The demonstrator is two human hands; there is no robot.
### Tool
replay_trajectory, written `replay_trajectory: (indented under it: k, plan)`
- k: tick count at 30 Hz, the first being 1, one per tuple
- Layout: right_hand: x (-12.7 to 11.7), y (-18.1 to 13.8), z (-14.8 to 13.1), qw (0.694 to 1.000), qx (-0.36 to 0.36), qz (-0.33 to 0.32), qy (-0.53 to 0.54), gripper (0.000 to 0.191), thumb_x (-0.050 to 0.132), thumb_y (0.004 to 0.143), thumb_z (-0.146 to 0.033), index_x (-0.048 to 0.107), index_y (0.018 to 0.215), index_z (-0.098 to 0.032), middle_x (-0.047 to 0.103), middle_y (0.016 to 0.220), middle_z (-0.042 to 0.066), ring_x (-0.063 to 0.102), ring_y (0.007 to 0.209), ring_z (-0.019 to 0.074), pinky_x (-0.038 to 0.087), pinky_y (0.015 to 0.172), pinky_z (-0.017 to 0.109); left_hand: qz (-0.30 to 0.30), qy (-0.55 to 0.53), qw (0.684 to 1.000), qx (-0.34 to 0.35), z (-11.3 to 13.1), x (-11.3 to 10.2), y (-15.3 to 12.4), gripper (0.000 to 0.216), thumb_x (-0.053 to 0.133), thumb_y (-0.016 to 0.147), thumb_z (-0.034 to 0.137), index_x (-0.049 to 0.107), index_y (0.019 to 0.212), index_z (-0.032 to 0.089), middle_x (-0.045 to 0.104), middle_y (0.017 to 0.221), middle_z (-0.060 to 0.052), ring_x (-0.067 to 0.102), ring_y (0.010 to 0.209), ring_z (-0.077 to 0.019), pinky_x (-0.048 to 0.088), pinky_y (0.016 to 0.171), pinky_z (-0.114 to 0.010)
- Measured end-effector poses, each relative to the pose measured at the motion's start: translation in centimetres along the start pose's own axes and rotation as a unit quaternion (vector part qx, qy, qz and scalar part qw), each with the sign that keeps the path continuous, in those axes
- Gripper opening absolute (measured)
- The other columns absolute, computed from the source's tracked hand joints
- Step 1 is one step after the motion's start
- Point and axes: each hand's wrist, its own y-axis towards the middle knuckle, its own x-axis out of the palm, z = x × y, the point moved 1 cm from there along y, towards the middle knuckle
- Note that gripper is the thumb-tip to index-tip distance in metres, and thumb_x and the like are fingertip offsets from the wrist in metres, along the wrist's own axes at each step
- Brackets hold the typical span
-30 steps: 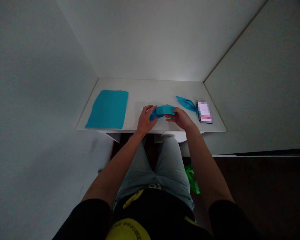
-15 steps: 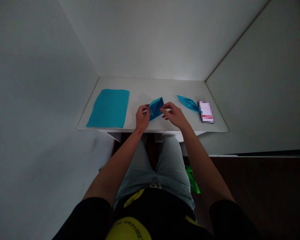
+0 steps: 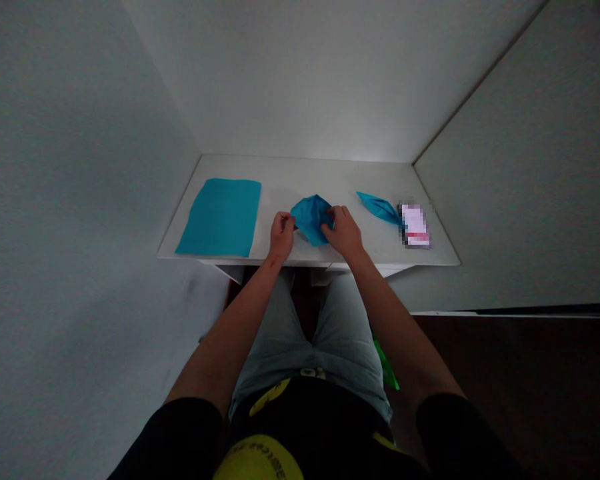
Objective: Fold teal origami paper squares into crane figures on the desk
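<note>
A folded blue paper piece (image 3: pixel 310 215) lies on the white table (image 3: pixel 300 175) right in front of me. My left hand (image 3: pixel 281 235) pinches its left corner with closed fingers. My right hand (image 3: pixel 343 230) presses and grips its right side, fingers curled on the paper. A flat blue paper sheet (image 3: pixel 221 216) lies to the left. A finished folded blue paper shape (image 3: pixel 379 206) lies to the right.
A small blurred pink and white object (image 3: pixel 414 225) rests beside the folded shape near the table's right edge. White walls close in on the left, back and right. A green thing (image 3: pixel 386 370) lies on the dark floor by my right leg.
The blue piece went from a long strip held between both hands to a wider diamond-like shape. Both hands moved closer together on it.
</note>
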Motion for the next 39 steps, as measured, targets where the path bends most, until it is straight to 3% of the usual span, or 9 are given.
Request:
replay_trajectory:
  k: [5,9,12,20,24,28,33,36,39]
  plan:
    - [0.3,0.5,0.7,0.999,0.003,0.017,-0.034,0.036,0.071,0.094,-0.033,0.064,0.125,-0.018,0.062,0.137,0.019,0.064,0.122,0.0334,0.057,0.094,0.041,-0.017,-0.013,1.0,-0.004,0.2,0.1,-0.2,0.02,0.063,0.1,0.04,0.05,0.093,0.026,0.06,0.079,0.004,0.066,0.075,-0.0147,0.063,0.077,-0.03]
    - [0.7,1.0,0.8,0.999,0.011,-0.003,-0.042,0.03,0.069,0.098,-0.041,0.069,0.118,-0.019,0.066,0.133,0.017,0.068,0.107,0.0294,0.056,0.088,0.039,-0.025,-0.017,0.999,-0.016,0.4,0.2,-0.3,0.021,0.062,0.101,0.038,0.048,0.092,0.026,0.06,0.08,0.004,0.068,0.075,-0.015,0.066,0.076,-0.032]
    - [0.8,1.8,0.8,0.997,0.023,-0.035,-0.066,0.029,0.068,0.1,-0.044,0.074,0.117,-0.021,0.07,0.129,0.015,0.071,0.109,0.0294,0.057,0.089,0.037,-0.047,-0.023,0.998,-0.034,0.3,0.3,-0.4,0.023,0.059,0.104,0.043,0.045,0.094,0.027,0.063,0.084,0.003,0.072,0.079,-0.0164,0.068,0.075,-0.034]
    - [-0.4,4.0,-0.6,0.976,-0.016,-0.148,-0.162,0.029,0.06,0.105,-0.031,0.081,0.121,-0.018,0.076,0.133,0.023,0.075,0.124,0.0389,0.06,0.096,0.043,-0.089,-0.01,0.995,-0.045,0.0,1.0,-0.8,0.035,0.07,0.102,0.054,0.05,0.108,0.026,0.077,0.126,-0.009,0.081,0.094,-0.0193,0.066,0.073,-0.031]
    - [-0.1,4.5,-1.2,0.967,-0.007,-0.198,-0.159,0.034,0.061,0.106,-0.039,0.082,0.124,-0.018,0.078,0.133,0.024,0.075,0.127,0.0417,0.062,0.097,0.044,-0.064,0.029,0.997,-0.014,-0.3,1.1,-0.7,0.044,0.078,0.097,0.059,0.058,0.117,0.025,0.073,0.136,-0.011,0.081,0.098,-0.0214,0.067,0.073,-0.032]
    - [0.7,4.8,-1.0,0.965,0.021,-0.214,-0.148,0.042,0.06,0.107,-0.042,0.079,0.132,-0.014,0.077,0.136,0.027,0.075,0.13,0.0425,0.062,0.1,0.045,-0.085,0.059,0.995,0.007,-0.4,0.9,-0.8,0.051,0.073,0.099,0.065,0.06,0.125,0.024,0.07,0.14,-0.014,0.081,0.1,-0.024,0.068,0.079,-0.037]
    - [1.1,5.3,-1.2,0.964,0.033,-0.218,-0.147,0.04,0.063,0.104,-0.036,0.079,0.133,-0.013,0.078,0.134,0.028,0.076,0.13,0.0421,0.062,0.099,0.044,-0.14,0.111,0.98,0.089,0.2,0.9,-1.8,0.082,0.085,0.086,0.073,0.052,0.143,0.024,0.057,0.151,-0.02,0.073,0.129,-0.0358,0.068,0.084,-0.041]
    - [1.0,5.3,-1.8,0.963,0.04,-0.222,-0.148,0.038,0.067,0.102,-0.035,0.082,0.129,-0.013,0.079,0.131,0.028,0.077,0.127,0.0416,0.061,0.1,0.044,-0.17,0.141,0.963,0.157,0.4,1.0,-2.2,0.096,0.092,0.079,0.068,0.047,0.152,0.025,0.048,0.156,-0.021,0.063,0.141,-0.0386,0.066,0.096,-0.046]
    - [0.8,5.2,-2.4,0.961,0.035,-0.225,-0.154,0.037,0.07,0.101,-0.037,0.083,0.125,-0.013,0.079,0.131,0.03,0.076,0.128,0.0417,0.061,0.102,0.044,-0.17,0.149,0.957,0.18,0.2,1.0,-2.2,0.094,0.092,0.083,0.051,0.041,0.157,0.025,0.046,0.155,-0.02,0.059,0.144,-0.0382,0.063,0.107,-0.051]
